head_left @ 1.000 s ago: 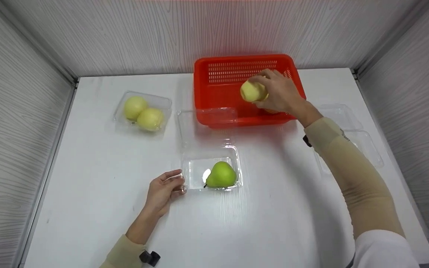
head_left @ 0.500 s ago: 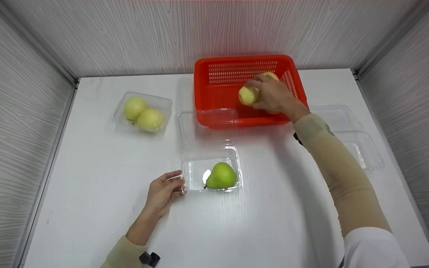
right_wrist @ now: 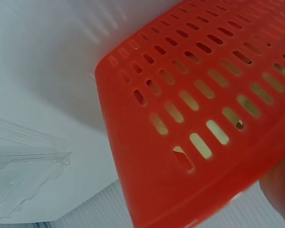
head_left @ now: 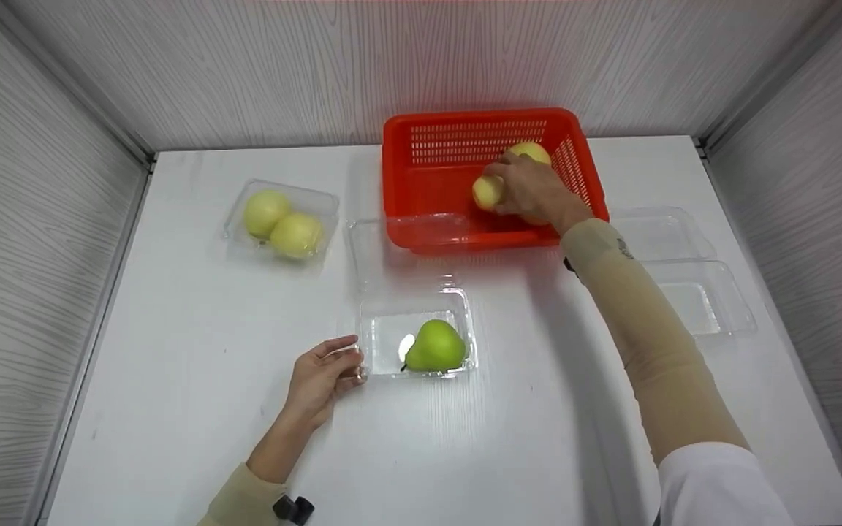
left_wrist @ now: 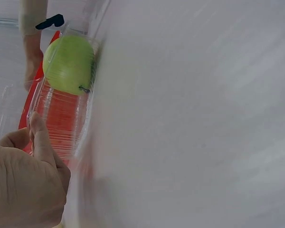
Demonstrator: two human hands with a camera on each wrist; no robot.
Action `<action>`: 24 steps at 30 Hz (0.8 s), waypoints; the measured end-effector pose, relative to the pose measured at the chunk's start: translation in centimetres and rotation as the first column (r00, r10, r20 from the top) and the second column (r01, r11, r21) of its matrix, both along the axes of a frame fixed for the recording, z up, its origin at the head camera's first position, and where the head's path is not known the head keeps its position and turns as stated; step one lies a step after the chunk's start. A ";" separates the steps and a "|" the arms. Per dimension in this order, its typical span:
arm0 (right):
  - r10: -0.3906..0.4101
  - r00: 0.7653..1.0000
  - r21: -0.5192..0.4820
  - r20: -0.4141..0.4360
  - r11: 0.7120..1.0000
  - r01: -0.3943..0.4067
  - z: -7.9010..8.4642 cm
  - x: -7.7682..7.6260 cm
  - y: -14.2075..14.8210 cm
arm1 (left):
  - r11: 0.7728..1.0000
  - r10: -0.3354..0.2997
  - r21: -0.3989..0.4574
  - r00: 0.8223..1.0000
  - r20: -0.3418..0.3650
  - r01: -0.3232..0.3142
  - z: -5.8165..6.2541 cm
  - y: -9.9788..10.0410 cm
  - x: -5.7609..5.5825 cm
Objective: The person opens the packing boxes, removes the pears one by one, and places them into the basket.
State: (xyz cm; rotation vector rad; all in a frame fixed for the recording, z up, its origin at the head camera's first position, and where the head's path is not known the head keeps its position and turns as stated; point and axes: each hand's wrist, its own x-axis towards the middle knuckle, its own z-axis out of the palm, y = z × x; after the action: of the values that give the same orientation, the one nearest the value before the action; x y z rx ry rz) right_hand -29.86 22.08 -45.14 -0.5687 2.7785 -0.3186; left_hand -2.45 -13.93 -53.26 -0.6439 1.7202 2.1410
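White surface [head_left: 523, 438] bears a red basket [head_left: 432, 191] at twelve o'clock, fruit clamshell [head_left: 313, 200] at ten, open clamshell [head_left: 695, 292] at two, pear clamshell [head_left: 386, 332] central.

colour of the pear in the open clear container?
The pear is bright green; it shows best in the head view.

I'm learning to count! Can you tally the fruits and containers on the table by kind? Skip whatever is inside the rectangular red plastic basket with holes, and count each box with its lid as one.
Round pale-yellow fruits: 2
Smooth green pear: 1
Clear rectangular plastic boxes: 3
Rectangular red plastic basket: 1
Total: 7
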 end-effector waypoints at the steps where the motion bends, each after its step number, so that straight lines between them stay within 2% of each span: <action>1: -0.008 1.000 -0.001 0.002 1.000 0.008 -0.1 0.0 0.1 | 1.000 0.000 0.000 1.000 0.000 0.000 0.0 0.0 0.0; 12: -0.027 0.999 0.021 0.021 0.999 0.027 -0.7 -0.3 0.7 | 1.000 0.003 0.031 1.000 0.012 -0.004 -0.1 0.0 -0.1; 17: -0.034 0.999 0.029 0.002 0.999 0.033 -1.1 -0.5 0.9 | 1.000 0.005 0.028 1.000 0.014 -0.006 -0.1 0.1 -0.2; 24: -0.002 0.999 0.034 -0.033 0.999 0.004 -1.1 -0.6 1.2 | 1.000 0.003 0.009 1.000 0.014 -0.004 -0.1 0.1 -0.2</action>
State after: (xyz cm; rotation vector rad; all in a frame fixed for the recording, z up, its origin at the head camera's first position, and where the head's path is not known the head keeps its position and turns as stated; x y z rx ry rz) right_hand -30.45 23.25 -46.23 -0.5666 2.8106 -0.2649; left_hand -2.63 -13.83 -53.32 -0.6583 1.7025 2.1404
